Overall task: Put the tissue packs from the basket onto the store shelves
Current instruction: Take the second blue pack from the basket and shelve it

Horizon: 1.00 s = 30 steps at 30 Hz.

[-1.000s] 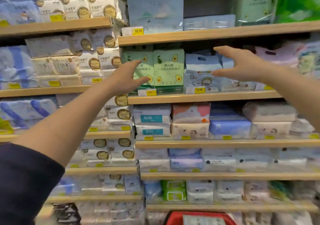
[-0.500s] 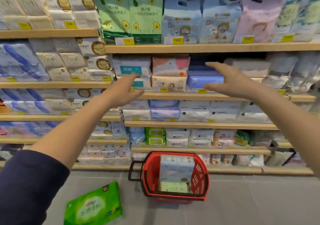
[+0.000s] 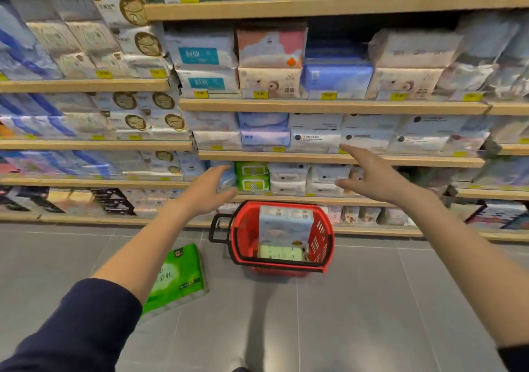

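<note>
Red basket sits on the floor just in front of the shelves, and the work is inside it. A blue pack stands upright in it, with a pale pack lying low at its near side.

I judge the blue pack light but bulky. It looks like soft tissue under glossy film, so it will give under pressure and may slide in a loose hold. I would take it by its two side faces, one palm on each, and squeeze lightly so I don't dent it. The top edge would do for one hand.

Both my hands are empty. The left hand hangs above and to the left of the basket, fingers loosely spread with the thumb out. The right hand hangs above and to its right, fingers spread too, the index pointing at the shelves. Neither touches anything.

A green pack lies on the floor left of the basket, partly behind my left arm.

A second ago my hands were up by the higher shelf and only the basket's rim showed. Now my view has tipped down, the hands have dropped toward the basket, and the whole basket is in sight. Its packs lie as they did half a second ago.
</note>
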### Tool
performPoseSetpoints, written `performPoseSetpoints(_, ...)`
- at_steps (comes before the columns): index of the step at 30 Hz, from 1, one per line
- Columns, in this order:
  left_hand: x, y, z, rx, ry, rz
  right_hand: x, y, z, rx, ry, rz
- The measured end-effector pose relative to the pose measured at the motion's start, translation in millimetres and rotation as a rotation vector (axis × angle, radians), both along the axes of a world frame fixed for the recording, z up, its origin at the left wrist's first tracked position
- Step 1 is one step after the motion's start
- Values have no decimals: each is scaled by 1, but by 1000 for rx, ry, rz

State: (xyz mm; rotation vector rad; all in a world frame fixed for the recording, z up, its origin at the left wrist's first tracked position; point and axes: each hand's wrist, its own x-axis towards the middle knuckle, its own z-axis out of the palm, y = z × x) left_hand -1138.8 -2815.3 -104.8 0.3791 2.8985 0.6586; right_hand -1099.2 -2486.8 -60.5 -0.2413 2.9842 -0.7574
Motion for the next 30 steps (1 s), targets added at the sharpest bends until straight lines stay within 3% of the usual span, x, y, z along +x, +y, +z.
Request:
performPoseSetpoints(8, -26, 8, -47, 4, -95, -24, -21, -3, -56, -81, -118, -52)
performPoseSetpoints(19, -134, 4, -154, 42, -320, -69, -111, -14, -173, -136, -376, -187)
performPoseSetpoints(26, -180, 3, -270, 91, -548, -55, -157, -20, -283, -193, -519, -298)
performPoseSetpoints(30, -189, 13, -352, 92, -590, -55, -174, -18, -366, -173, -532, -298)
